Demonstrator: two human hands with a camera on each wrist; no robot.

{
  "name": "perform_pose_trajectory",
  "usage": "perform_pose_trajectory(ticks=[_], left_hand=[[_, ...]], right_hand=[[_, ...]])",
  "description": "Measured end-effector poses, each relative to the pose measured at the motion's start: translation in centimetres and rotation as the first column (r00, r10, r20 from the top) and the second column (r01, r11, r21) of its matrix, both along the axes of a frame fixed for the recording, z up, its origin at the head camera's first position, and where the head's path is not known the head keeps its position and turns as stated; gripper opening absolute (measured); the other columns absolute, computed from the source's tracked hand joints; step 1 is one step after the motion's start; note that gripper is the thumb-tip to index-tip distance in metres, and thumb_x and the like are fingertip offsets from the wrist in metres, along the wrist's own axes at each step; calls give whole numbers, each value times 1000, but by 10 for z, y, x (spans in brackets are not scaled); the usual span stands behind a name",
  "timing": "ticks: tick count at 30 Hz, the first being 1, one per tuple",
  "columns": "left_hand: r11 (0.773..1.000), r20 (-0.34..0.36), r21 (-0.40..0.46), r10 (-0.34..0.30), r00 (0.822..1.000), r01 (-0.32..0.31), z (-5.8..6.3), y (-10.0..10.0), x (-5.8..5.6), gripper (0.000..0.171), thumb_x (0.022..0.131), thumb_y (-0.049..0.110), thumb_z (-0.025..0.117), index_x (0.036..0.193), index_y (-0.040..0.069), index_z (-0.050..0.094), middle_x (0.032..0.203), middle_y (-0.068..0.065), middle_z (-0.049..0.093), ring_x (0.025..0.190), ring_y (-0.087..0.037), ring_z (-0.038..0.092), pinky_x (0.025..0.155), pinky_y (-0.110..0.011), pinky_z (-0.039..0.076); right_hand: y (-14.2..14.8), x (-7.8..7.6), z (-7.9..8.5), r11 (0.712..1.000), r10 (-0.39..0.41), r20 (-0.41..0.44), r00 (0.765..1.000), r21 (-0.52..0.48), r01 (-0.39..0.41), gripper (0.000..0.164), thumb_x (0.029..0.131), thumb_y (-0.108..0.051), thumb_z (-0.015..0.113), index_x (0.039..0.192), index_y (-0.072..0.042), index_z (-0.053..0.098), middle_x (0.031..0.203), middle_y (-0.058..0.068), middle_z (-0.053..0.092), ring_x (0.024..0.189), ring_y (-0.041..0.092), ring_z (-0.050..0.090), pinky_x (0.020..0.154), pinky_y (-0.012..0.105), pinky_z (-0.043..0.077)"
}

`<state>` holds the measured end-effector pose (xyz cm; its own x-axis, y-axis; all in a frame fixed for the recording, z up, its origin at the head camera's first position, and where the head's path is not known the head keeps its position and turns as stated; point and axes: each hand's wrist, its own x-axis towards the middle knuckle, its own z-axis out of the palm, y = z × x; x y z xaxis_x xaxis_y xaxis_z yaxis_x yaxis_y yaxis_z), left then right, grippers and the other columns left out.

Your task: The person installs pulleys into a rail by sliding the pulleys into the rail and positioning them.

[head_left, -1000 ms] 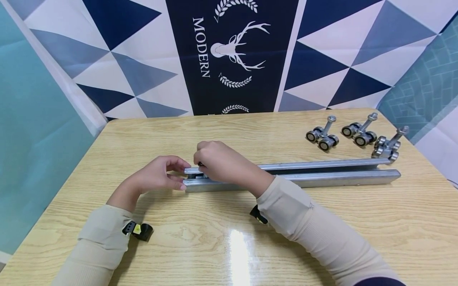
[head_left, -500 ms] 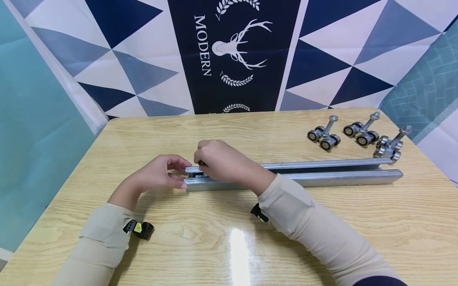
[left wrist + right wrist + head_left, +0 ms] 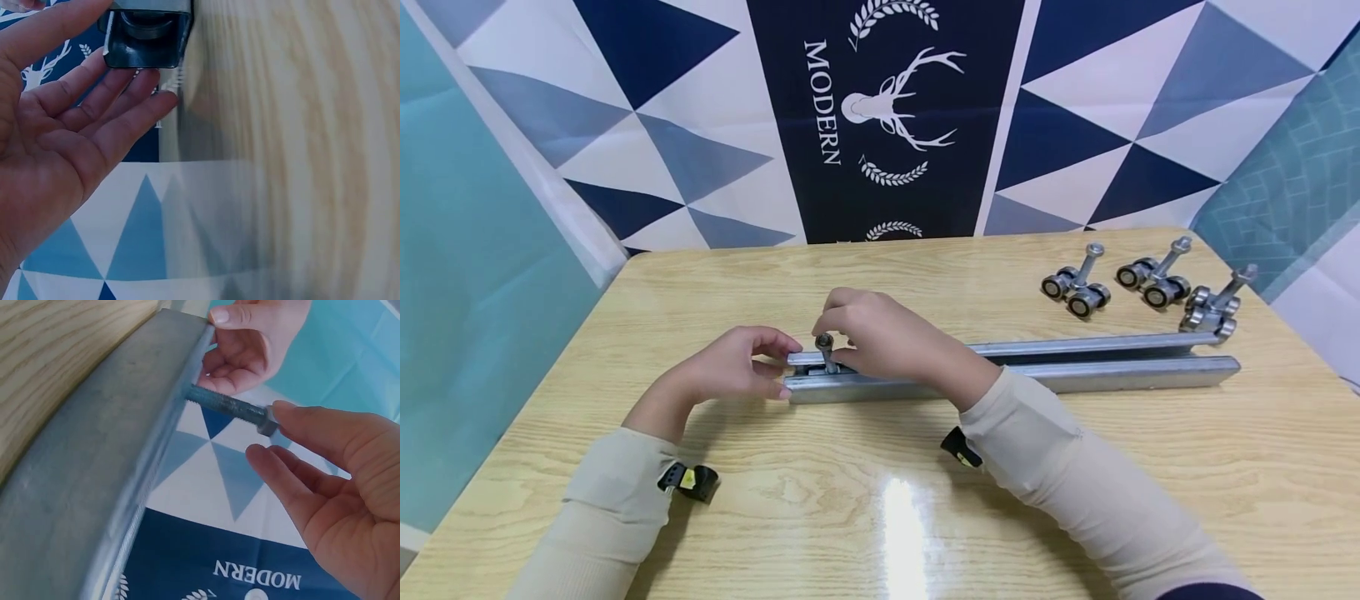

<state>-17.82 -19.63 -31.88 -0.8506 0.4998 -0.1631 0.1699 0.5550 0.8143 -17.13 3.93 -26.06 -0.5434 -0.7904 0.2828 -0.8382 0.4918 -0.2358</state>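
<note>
A long galvanized steel channel rail (image 3: 1120, 375) lies on the table with its slot facing up. At its left end my left hand (image 3: 730, 367) grips it, thumb on the near wall and fingers on the far wall. Inside that end a trolley wheel (image 3: 147, 26) shows in the left wrist view. The trolley's bolt (image 3: 231, 407) stands up out of the slot, its hex head on top. My right hand (image 3: 883, 333) is around the bolt's top; in the right wrist view one fingertip (image 3: 284, 409) is at the head and the other fingers are apart from it.
Three more roller trolleys with bolts stand at the back right: one trolley (image 3: 1078, 283), another trolley (image 3: 1157, 275), and a third trolley (image 3: 1212, 308) close behind the rail's right end. A patterned cloth (image 3: 700, 125) hangs behind the wooden table (image 3: 737, 500).
My right hand has loosened its hold and moved slightly right and up, so the bolt now shows. The left hand has stayed at the rail's end.
</note>
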Motion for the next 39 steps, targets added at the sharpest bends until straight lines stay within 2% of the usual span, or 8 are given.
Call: perform_pose_trajectory(ticks=[4,7,11,14,17,25,33,39], left_hand=[[999,-51,-13,-44,998,44,3,2,0,55,65,14,78,114,6,54,113,-6,53,103,-21,49,88,-36,41],[998,-133,-43,-61,989,56,6,6,1,58,65,15,78,116,4,53,115,-7,53,104,-20,49,88,-39,41],[991,-258,-128,-61,964,29,11,13,6,58,65,17,78,117,6,53,115,-7,53,104,-19,50,86,-40,42],[984,-319,-177,-70,945,14,14,19,9,58,66,19,78,117,7,54,115,-6,54,104,-19,50,85,-41,42],[978,-360,-208,-101,927,26,14,23,10,58,66,21,78,117,5,54,113,-6,54,102,-21,50,84,-43,41],[948,-414,-315,-187,891,53,12,32,10,62,62,29,79,113,3,56,108,-7,56,96,-20,51,83,-36,41],[920,-438,-382,-260,860,84,17,41,10,58,61,28,80,107,3,57,103,-8,56,94,-22,52,81,-36,41],[896,-435,-434,-295,851,89,19,46,11,44,60,28,80,90,6,56,86,-2,52,72,-16,44,65,-31,37]], right_hand=[[11,3,2,1000,-7,-12,1000,-14,6,23,74,-11,69,97,-10,67,95,-1,56,82,10,53,72,22,43],[20,5,2,1000,-3,-18,1000,-29,2,23,74,-12,69,97,-10,66,97,-1,56,85,10,53,74,23,44],[32,7,-2,999,-1,-28,1000,-36,0,24,74,-14,70,97,-11,66,99,-1,56,90,11,53,78,24,43],[43,8,-5,999,-5,-46,999,-46,3,24,74,-15,70,97,-11,66,99,-2,56,92,10,53,80,24,43],[53,9,-8,998,-2,-60,998,-59,-1,24,73,-15,70,96,-11,66,99,-1,56,92,11,52,81,26,42],[75,12,-15,999,-9,-43,999,-36,7,28,73,-18,70,99,-10,65,106,4,55,99,16,51,84,31,41],[92,15,-16,999,-36,-42,998,-4,36,35,73,-24,72,104,-10,64,112,6,53,104,19,50,85,34,41],[104,17,-15,999,-51,-54,997,-2,51,38,74,-27,71,106,-9,63,115,7,53,106,21,49,86,36,41]])
